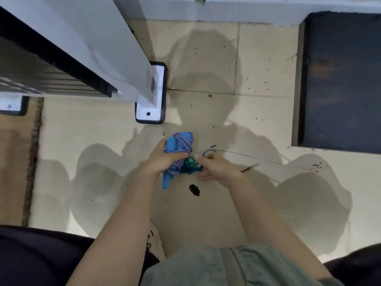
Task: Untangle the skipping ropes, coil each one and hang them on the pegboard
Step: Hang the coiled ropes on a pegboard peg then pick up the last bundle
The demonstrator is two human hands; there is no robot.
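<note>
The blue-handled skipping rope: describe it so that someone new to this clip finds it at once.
Start at the white post foot bolted to the tiled floor; just below it the two hands meet. The left hand grips the blue-handled skipping rope. Its purple-and-white twisted cord and plain blue handles distinguish it from the teal bundle by the right hand.

Perhaps a storeroom: scuffed tiled floor [266, 58] (littered), bolted rack foot [150, 112].

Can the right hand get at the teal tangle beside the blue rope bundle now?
Probably yes: the right hand already pinches the teal tangle, nothing between them. The left hand grips the blue rope bundle alongside.
</note>
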